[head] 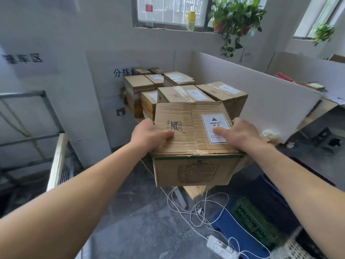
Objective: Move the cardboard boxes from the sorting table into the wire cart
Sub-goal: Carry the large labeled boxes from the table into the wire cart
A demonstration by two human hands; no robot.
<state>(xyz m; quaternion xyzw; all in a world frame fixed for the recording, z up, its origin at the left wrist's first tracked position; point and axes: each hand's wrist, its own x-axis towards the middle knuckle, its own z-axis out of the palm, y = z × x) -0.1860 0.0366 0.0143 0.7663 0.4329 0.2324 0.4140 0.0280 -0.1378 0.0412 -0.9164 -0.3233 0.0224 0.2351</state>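
- Head view: the left hand [149, 135] and right hand [240, 133] clasp the front cardboard box [186, 146] by its opposite sides, thumbs flat on the taped lid, fingers hidden down the flanks
- The box juts past the near edge of the tabletop [138, 120], its front face over the floor; whether its far end rests on the tabletop I cannot tell
- More boxes [186, 94] stand packed behind it, toward the far edge
- A white label [216, 128] reads HEAVY: with only a side squeeze and no palm under the base, the load may slip as it swings away
- White cables [196, 208] and a power strip [218, 245] lie on the floor underfoot, a trip risk while carrying
- A wire-sided frame [64, 172] at the left may be the cart
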